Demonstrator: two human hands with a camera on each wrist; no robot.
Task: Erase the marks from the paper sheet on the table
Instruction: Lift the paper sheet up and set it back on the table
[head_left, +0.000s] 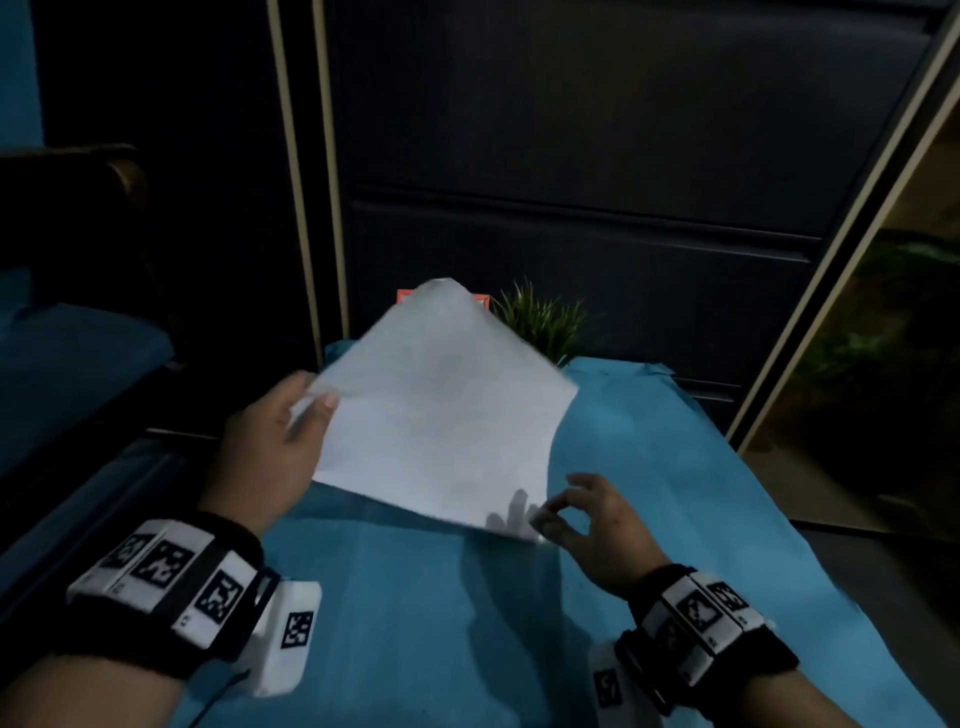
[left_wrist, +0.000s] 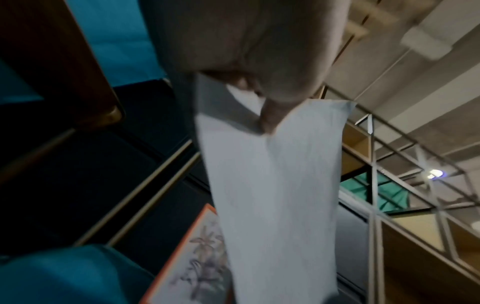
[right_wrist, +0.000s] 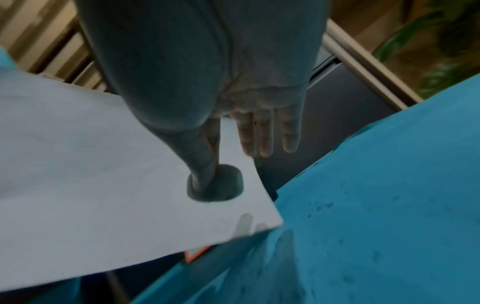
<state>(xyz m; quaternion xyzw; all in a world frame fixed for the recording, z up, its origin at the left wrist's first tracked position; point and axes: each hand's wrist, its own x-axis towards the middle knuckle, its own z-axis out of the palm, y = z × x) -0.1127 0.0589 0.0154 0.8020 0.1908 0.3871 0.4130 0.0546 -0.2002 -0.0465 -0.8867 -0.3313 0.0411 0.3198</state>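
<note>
The white paper sheet (head_left: 441, 410) is lifted off the blue-covered table (head_left: 675, 519) and tilted, its far corner raised. My left hand (head_left: 311, 408) pinches its left edge, thumb on top and fingers beneath; the left wrist view shows the sheet (left_wrist: 272, 195) hanging from that hand (left_wrist: 262, 96). My right hand (head_left: 558, 514) is at the sheet's near corner and pinches a small rounded eraser (head_left: 544, 521) between thumb and forefinger. In the right wrist view the eraser (right_wrist: 221, 185) sits over the paper (right_wrist: 91, 164), other fingers straight. Marks on the sheet are too faint to make out.
A small green plant (head_left: 540, 322) and an orange-framed picture (head_left: 402, 297) stand at the table's far edge, against a dark cabinet (head_left: 571, 156). A chair with a blue cushion (head_left: 67, 353) is at the left. A floor gap lies right of the table.
</note>
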